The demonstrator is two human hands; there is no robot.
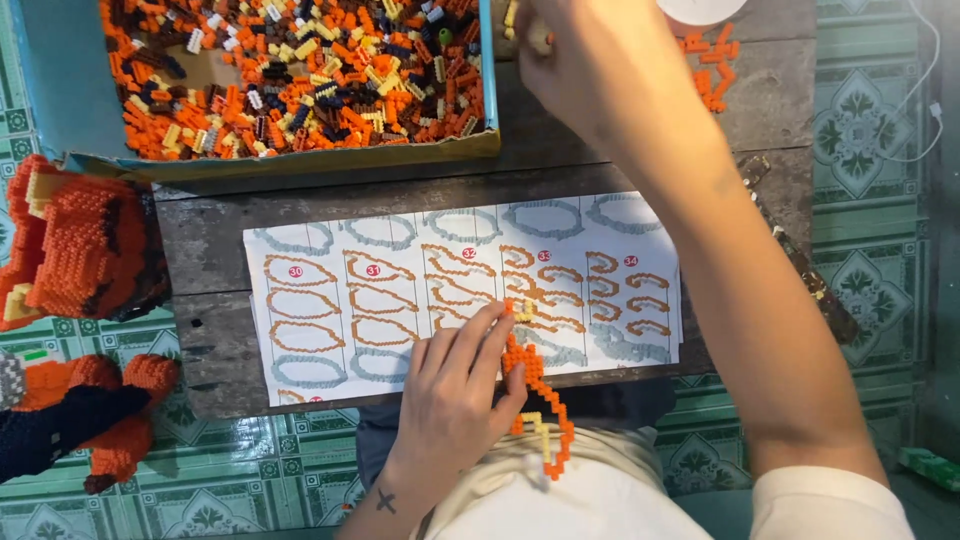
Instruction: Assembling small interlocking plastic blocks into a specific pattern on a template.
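Observation:
My left hand (450,390) lies on a white instruction sheet (400,262) printed with rows of orange and grey outline shapes. Its thumb and fingers grip a thin curved chain of small orange and cream bricks (540,410), which hangs off the table's near edge over my lap. My right hand (580,60) reaches far up to the right edge of a blue-walled box (300,160) filled with several orange, brown, cream and dark bricks. The fingers there are curled and blurred, and I cannot tell whether they hold a brick.
The sheet rests on a worn dark wooden table (205,235). A built orange brick model (85,245) stands at the left, with an orange and dark piece (90,410) below it. Loose orange bricks (712,65) and a white round object (700,8) sit top right. A white cable (925,100) crosses the green tiled floor.

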